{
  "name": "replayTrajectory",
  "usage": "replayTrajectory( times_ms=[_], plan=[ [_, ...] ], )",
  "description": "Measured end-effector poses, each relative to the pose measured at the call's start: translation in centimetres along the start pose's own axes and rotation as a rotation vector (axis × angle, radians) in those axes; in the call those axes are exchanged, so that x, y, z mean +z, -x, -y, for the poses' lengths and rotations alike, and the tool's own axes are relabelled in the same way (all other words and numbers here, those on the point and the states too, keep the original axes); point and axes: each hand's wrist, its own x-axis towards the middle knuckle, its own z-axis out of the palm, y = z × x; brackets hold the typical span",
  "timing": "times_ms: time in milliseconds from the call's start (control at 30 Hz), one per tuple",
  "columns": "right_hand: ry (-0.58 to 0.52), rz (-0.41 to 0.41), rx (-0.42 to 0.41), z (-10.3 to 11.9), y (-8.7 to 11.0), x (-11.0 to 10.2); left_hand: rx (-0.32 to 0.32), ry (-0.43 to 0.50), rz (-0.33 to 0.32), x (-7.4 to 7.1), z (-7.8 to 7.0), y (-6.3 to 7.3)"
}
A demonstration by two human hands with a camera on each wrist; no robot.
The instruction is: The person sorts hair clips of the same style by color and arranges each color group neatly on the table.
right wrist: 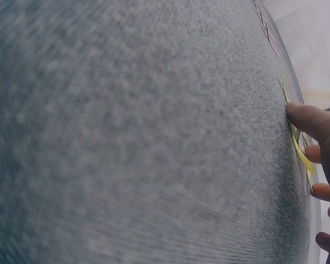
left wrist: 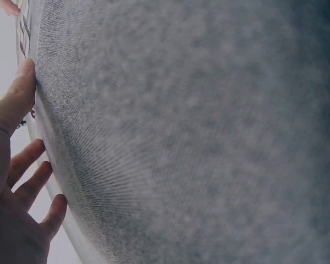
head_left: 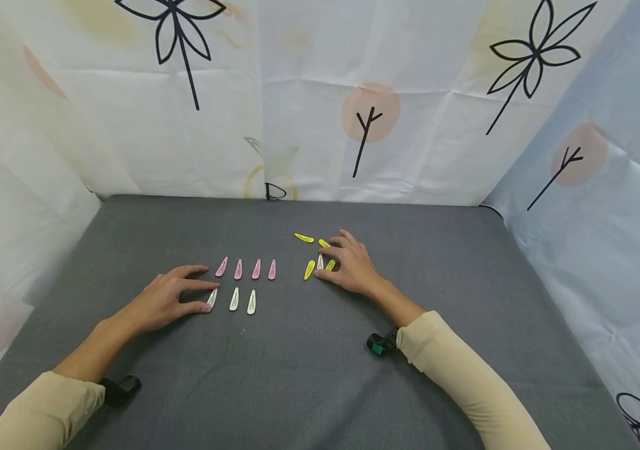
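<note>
My left hand (head_left: 165,300) lies at the left end of a row of white hair clips, thumb and index finger at the two ends of the leftmost white clip (head_left: 212,298). Two more white clips, a middle one (head_left: 234,299) and a right one (head_left: 251,302), lie beside it. My right hand (head_left: 354,265) holds another white clip (head_left: 320,261) between thumb and index finger, among several yellow clips (head_left: 309,270). In the right wrist view the thumb is close to a yellow clip (right wrist: 302,157). The left wrist view shows the left thumb (left wrist: 25,82) low at the cloth.
Several pink hair clips (head_left: 238,269) form a row above the white ones. One yellow clip (head_left: 304,238) lies farther back. Grey cloth (head_left: 297,375) covers the table, and printed curtains (head_left: 309,56) stand behind it and at both sides.
</note>
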Motion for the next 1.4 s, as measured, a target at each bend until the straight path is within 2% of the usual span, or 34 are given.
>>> replayTrajectory(
  times_ms=[767,1067,1267,1400],
  plan=[
    [-0.038,-0.003,0.027,0.6,-0.5,-0.2,-0.019,-0.015,0.006,0.0,-0.1,0.1],
    [-0.021,-0.07,-0.041,2.0,-0.7,-0.3,-0.015,-0.016,-0.002,0.0,-0.2,0.1],
    [-0.016,-0.049,-0.093,4.1,-0.9,0.2,-0.01,-0.013,-0.008,0.0,-0.1,0.0],
    [-0.005,-0.034,-0.166,5.5,-0.7,0.9,-0.007,-0.01,-0.009,0.0,-0.1,0.0]
  ],
)
